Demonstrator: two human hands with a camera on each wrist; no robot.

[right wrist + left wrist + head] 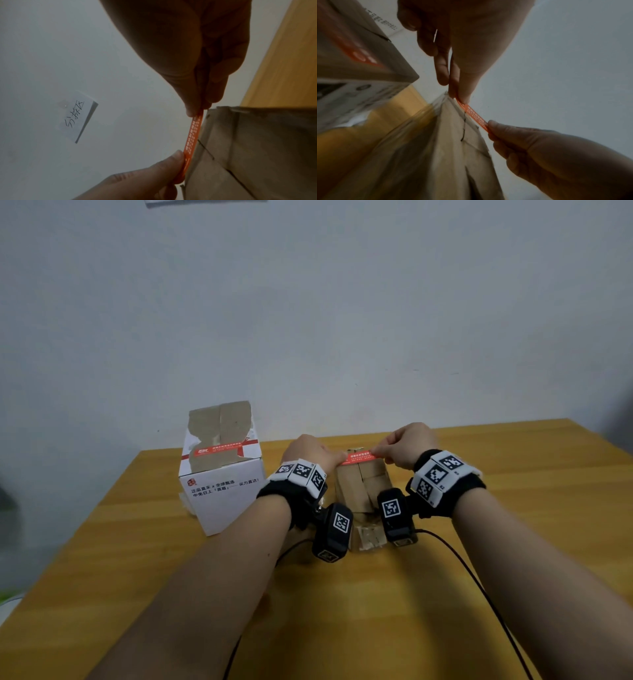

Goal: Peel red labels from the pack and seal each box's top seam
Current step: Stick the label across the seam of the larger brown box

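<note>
- You held the red label (356,457) stretched flat across the far top edge of the brown box (363,484); it was a thin, narrow strip with rows of small white print, and whether it had touched the cardboard yet could not be told.
- Your left hand (310,451) pinched the label's left end between thumb and fingertips, knuckles up, wrist level with the brown box's top.
- Your right hand (409,443) pinched the label's right end the same way, fingers curled down over the edge; the left wrist view showed that thumb (498,128) pressed onto the strip.
- The brown box stood upright between your forearms, plain matte cardboard with its flaps meeting at a dark central seam (464,127).
- Left of the brown box stood a larger white box (222,474), its top skin torn away to rough brown board, with a red label (219,450) across its seam and printed text on its side.
- Both stood on a smooth yellow wooden table (342,611).
- Behind the brown box was a pale wall, where a handwritten paper note (78,116) hung.
</note>
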